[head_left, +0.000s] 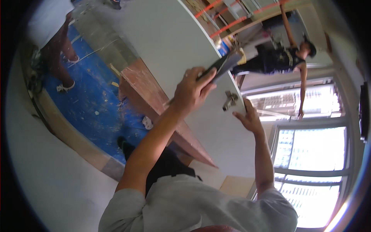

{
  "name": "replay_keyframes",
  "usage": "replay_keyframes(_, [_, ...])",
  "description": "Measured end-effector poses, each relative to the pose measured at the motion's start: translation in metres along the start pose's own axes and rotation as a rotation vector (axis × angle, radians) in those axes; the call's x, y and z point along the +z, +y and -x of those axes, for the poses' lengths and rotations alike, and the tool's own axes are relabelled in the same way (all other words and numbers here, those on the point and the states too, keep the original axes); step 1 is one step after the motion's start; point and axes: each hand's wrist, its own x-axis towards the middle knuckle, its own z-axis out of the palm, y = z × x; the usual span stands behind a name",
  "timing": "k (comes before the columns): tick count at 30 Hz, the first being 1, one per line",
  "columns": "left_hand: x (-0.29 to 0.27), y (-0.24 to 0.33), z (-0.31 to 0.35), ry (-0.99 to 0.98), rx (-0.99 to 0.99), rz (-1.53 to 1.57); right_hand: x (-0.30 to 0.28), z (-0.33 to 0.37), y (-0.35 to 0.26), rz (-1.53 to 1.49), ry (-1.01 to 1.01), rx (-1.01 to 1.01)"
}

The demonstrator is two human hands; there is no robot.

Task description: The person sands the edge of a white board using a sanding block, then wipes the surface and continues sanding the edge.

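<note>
A large white cabinet door [166,42] slants across the middle, with a metal hinge [230,101] on its face near the right edge. My left hand [190,91] is closed around a dark, flat, elongated tool [228,63], held over the door close to its long edge. The tool is blurred and its exact kind cannot be made out. Just past the hinge, my right hand [251,119] grips the door's edge, thumb on the face and fingers over the side.
Reddish-brown boards [143,81] lie below the door. A blue floor covering [92,96] is strewn with debris. A person [58,46] stands at the upper left. Another person [282,60] in dark clothes stretches both arms at the upper right, near an orange ladder [232,25] and bright windows [309,149].
</note>
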Motion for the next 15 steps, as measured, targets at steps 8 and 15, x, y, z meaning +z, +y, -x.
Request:
replay_keyframes(8, [0.022, -0.023, -0.074, 0.124, 0.112, -0.273, 0.003, 0.006, -0.031, -0.059, 0.038, 0.068])
replay_keyframes(15, [0.032, 0.032, 0.023, -0.043, 0.096, -0.160, -0.008, 0.005, -0.010, -0.079, -0.136, -0.172])
